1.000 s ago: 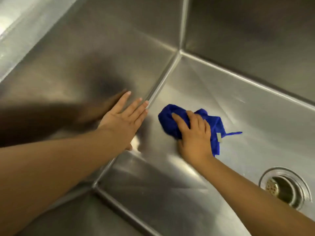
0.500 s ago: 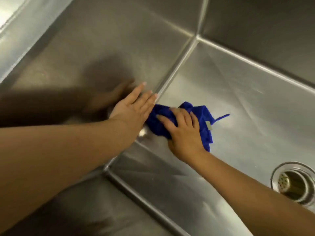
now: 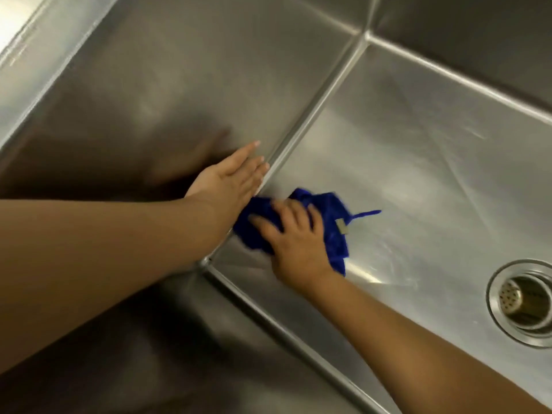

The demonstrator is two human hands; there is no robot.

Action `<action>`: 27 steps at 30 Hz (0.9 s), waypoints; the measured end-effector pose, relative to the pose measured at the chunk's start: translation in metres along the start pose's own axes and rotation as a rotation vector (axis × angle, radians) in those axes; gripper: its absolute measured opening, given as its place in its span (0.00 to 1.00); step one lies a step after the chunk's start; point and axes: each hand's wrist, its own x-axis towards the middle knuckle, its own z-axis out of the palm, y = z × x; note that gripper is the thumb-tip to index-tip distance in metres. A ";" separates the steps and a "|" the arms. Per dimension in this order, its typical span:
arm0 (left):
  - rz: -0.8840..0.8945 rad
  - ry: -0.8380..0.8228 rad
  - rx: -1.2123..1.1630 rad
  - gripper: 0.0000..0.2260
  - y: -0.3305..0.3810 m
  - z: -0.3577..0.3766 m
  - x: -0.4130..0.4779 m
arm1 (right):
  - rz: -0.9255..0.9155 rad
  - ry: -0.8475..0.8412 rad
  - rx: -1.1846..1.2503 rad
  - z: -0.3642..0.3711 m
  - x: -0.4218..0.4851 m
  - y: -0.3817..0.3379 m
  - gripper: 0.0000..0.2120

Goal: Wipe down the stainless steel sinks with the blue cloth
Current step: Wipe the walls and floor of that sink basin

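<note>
Since 1 s back, crumpled blue cloth (image 3: 333, 207) + right hand (image 3: 294, 239) are sliding left, now butting the wall/floor seam. L→R: left hand (image 3: 230, 177) is lying flat, fingers straight, on the brushed stainless steel sink wall (image 3: 179, 85) just above the seam, holding nothing, prob bracing the lean. Cloth is sitting on the sink floor, its left edge tucking under that hand's heel. Right hand is pressing down on it, fingers splayed, not wrapped round. Cloth is bulging out ahead + right of the palm, tag/loop trailing right. Round steel drain strainer (image 3: 521, 303) is sitting well apart, far right.
</note>
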 end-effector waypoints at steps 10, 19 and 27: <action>0.023 0.060 -0.130 0.46 -0.008 0.004 -0.002 | -0.338 -0.255 -0.037 -0.007 -0.070 0.024 0.29; 0.052 0.157 -0.293 0.50 0.010 -0.010 0.015 | -0.377 -0.219 -0.073 -0.030 -0.086 0.072 0.36; 0.077 0.276 -0.375 0.50 0.000 -0.040 0.023 | -0.219 -0.207 -0.082 -0.031 -0.131 0.070 0.28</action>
